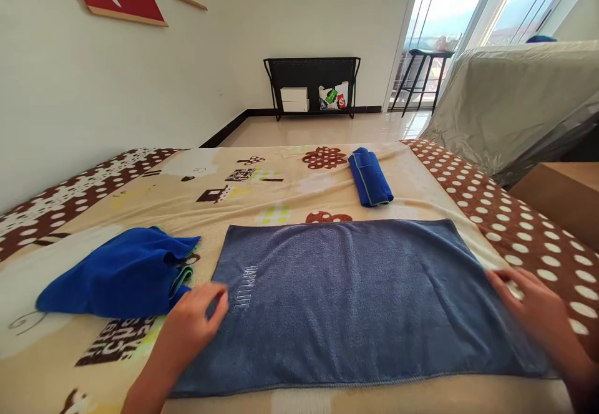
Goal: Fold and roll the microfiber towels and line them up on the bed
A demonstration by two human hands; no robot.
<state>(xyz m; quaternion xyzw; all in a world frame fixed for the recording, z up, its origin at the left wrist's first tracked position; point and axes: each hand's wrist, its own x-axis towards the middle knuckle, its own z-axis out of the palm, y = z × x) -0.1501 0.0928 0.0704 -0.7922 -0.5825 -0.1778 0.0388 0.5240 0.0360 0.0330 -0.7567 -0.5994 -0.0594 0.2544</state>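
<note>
A grey-blue towel point(346, 302) with "HAPPY LIFE" stitched near its left end lies spread out, with soft creases across it. At its left edge is my left hand point(189, 320), thumb and forefinger pinched on the cloth. My right hand point(531, 305) has its fingertips closed on the right edge, where the cloth is slightly pulled up. A crumpled blue cloth point(121, 274) with green edging lies just beyond my left hand. Further back, right of the middle, rests a rolled blue cloth point(369, 177) with a green-edged seam.
Everything lies on a bed with a patterned beige blanket point(281, 189) and a brown dotted border point(477, 202). Beyond stand a black rack point(311, 71) and a stool point(425, 68). To the right are a plastic-covered piece of furniture point(524, 102) and a cardboard box point(561, 196).
</note>
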